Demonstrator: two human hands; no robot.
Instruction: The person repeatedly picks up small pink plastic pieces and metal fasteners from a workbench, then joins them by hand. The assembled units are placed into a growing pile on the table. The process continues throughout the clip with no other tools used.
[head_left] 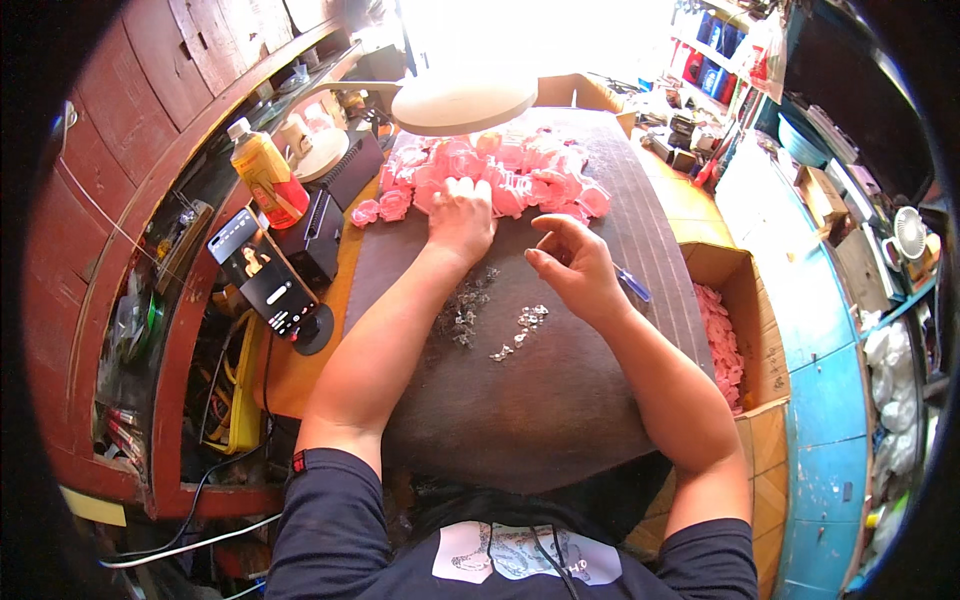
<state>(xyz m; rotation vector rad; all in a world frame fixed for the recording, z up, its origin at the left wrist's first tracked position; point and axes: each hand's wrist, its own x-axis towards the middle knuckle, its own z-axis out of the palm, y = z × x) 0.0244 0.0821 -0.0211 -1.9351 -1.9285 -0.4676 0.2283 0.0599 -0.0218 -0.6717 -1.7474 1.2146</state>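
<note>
My left hand (463,222) reaches to the near edge of a heap of pink plastic pieces (525,180). Its fingers are curled inward among them, and whatever they grip is hidden. To its right, my right hand (580,268) hovers over the dark board (500,430), thumb and forefinger apart with nothing seen between them. Small clear parts (464,310) lie scattered below my left hand. A second little group of shiny clear parts (520,332) sits nearer me. Beside my right hand rests a blue-handled tool (632,284), partly covered by the hand.
A round white lamp head (465,103) hangs over the heap's far side. On the left stand a phone on a stand (265,275) and a drink bottle (268,175). A cardboard box (765,340) holding pink pieces (717,335) stands right of the board.
</note>
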